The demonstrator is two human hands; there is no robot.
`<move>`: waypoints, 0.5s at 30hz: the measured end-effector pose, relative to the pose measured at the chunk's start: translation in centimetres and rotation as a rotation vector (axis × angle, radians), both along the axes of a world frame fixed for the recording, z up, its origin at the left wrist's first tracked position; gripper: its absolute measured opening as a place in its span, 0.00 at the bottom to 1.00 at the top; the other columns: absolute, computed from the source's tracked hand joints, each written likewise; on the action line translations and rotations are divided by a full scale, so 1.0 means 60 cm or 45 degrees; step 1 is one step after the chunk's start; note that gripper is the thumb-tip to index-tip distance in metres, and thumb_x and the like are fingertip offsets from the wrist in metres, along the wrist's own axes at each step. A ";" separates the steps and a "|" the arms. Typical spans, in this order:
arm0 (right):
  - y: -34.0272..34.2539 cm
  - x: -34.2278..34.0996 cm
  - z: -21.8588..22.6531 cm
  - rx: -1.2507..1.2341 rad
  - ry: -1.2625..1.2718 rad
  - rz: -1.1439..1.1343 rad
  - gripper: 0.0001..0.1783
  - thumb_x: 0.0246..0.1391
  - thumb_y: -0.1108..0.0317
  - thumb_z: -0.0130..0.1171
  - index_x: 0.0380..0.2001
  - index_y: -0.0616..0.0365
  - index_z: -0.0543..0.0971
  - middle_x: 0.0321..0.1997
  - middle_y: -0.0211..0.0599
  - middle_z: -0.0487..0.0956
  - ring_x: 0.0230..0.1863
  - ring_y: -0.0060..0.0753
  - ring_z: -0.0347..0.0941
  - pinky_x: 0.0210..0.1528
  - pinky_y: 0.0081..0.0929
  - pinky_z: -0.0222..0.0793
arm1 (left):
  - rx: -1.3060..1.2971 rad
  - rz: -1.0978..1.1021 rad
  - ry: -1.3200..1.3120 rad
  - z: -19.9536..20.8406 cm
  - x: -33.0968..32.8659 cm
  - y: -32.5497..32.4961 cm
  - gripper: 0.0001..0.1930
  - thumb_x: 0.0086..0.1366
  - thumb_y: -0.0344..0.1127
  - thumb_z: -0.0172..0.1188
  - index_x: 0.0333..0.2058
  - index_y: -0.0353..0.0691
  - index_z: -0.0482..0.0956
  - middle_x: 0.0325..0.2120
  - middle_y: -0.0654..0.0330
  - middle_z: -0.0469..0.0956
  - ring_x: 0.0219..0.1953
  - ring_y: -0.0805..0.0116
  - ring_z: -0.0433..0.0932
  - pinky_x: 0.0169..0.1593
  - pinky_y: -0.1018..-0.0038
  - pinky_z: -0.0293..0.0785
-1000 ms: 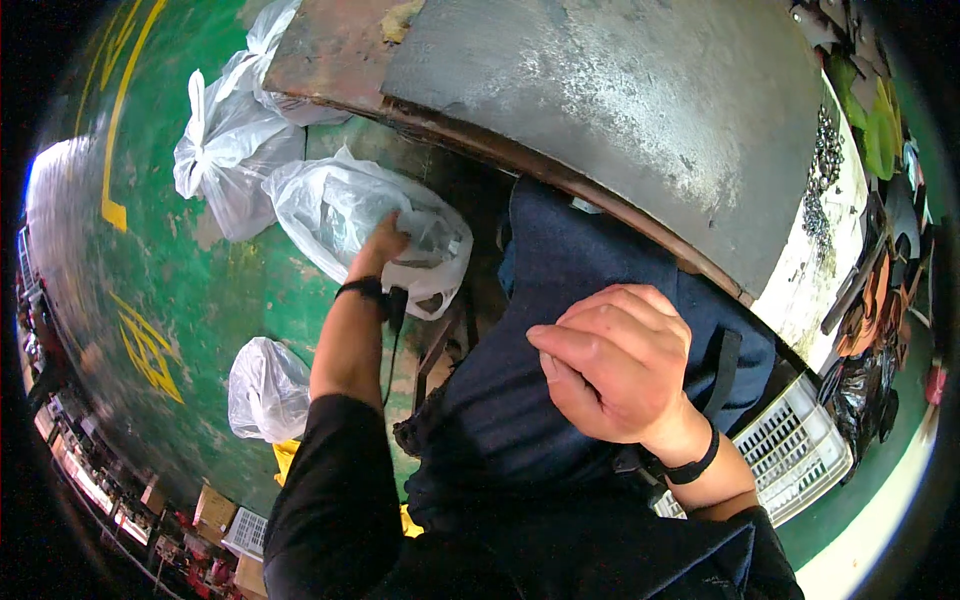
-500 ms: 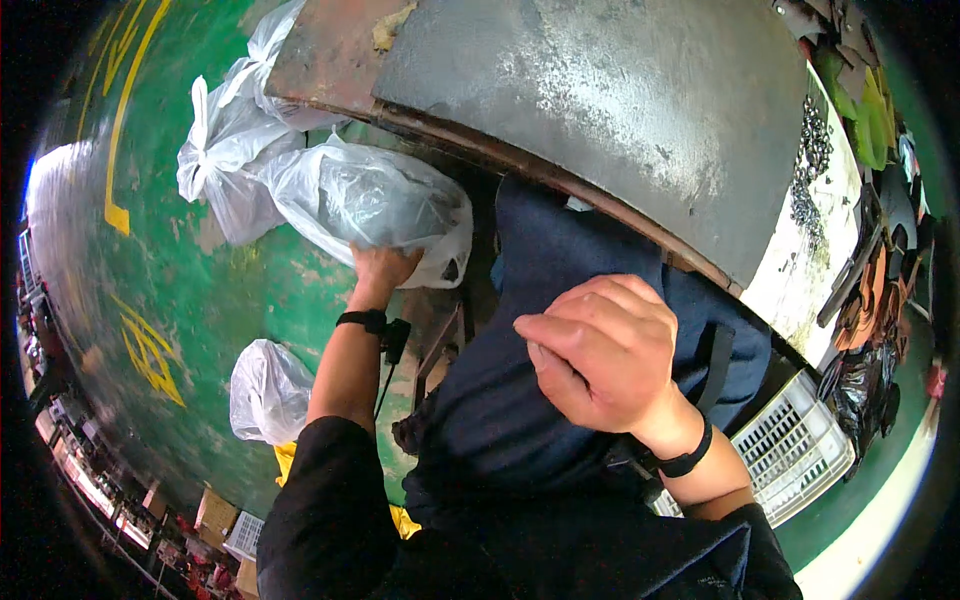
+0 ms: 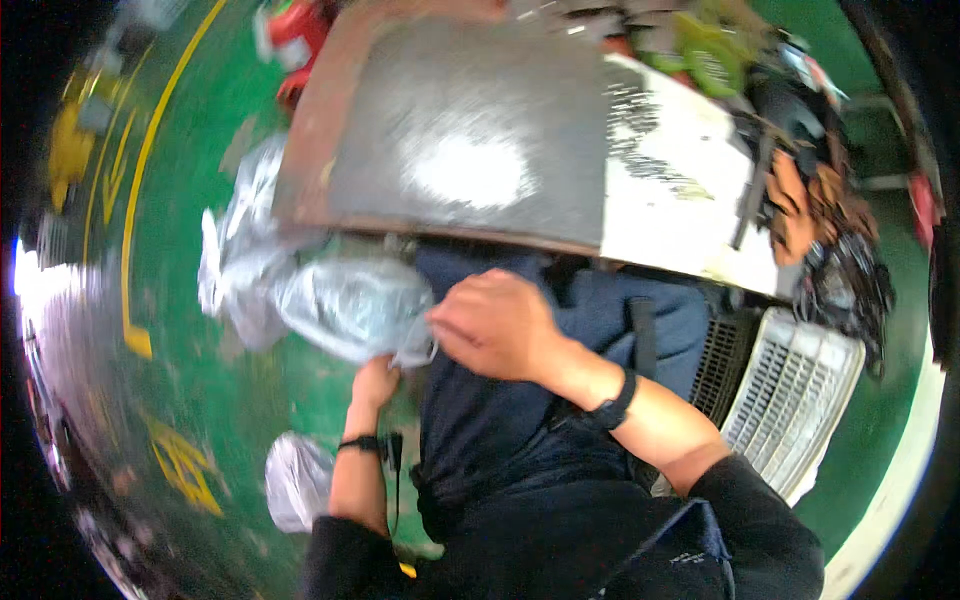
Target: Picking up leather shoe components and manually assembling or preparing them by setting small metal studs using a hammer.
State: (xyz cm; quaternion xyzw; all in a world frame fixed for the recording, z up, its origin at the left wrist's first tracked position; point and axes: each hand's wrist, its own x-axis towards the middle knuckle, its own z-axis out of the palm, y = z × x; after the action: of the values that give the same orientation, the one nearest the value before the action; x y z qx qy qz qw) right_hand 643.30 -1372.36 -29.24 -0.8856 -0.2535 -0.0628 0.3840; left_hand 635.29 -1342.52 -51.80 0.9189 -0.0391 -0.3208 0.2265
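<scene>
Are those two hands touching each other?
Apart. The head view shows the left hand at the lower edge of the plastic bag and the right hand over dark blue cloth, with part of the bag showing between them.

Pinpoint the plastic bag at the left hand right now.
In the head view, the plastic bag sits left of centre, below the worktable, with another bag on its left and the left hand at its lower edge.

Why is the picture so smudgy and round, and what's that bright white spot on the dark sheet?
Head view: the bright spot on the dark sheet looks like reflected light; head view: dark bits on the white board are streaky, and the plastic bag by the left hand is blurry, perhaps from camera movement; head view: the fisheye lens bends edges and leaves black corners.
</scene>
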 end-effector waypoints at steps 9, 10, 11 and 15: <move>-0.017 -0.029 0.014 0.242 0.104 0.094 0.10 0.56 0.60 0.58 0.32 0.54 0.80 0.33 0.36 0.79 0.40 0.44 0.75 0.47 0.40 0.66 | -0.333 0.210 -0.396 0.141 0.061 0.017 0.14 0.65 0.33 0.54 0.46 0.32 0.79 0.35 0.45 0.82 0.37 0.54 0.82 0.44 0.66 0.76; -0.018 -0.031 0.019 0.333 0.171 0.132 0.10 0.56 0.60 0.57 0.33 0.55 0.80 0.34 0.36 0.79 0.41 0.45 0.74 0.50 0.41 0.66 | -0.342 0.180 -0.421 0.162 0.079 0.010 0.14 0.65 0.33 0.54 0.46 0.32 0.79 0.35 0.45 0.82 0.37 0.54 0.82 0.44 0.66 0.76; -0.032 -0.036 0.028 0.359 0.160 0.105 0.11 0.57 0.62 0.57 0.37 0.57 0.80 0.36 0.38 0.79 0.39 0.42 0.76 0.48 0.37 0.69 | -0.418 0.272 -0.511 0.189 0.096 -0.006 0.14 0.65 0.32 0.54 0.46 0.31 0.79 0.36 0.47 0.82 0.37 0.58 0.82 0.44 0.68 0.76; -0.126 -0.056 0.093 0.486 0.264 -0.127 0.13 0.56 0.61 0.58 0.40 0.56 0.80 0.34 0.42 0.80 0.35 0.42 0.78 0.38 0.36 0.73 | -0.707 0.427 -0.686 0.301 0.173 -0.070 0.12 0.69 0.30 0.51 0.45 0.30 0.79 0.34 0.54 0.83 0.33 0.70 0.80 0.41 0.74 0.75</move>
State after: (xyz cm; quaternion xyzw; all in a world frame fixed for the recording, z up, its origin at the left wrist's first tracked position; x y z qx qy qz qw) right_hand 639.96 -1379.92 -23.65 -0.8099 -0.1519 -0.0372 0.5653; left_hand 645.65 -1346.70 -33.74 0.8675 -0.0317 -0.0049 0.4964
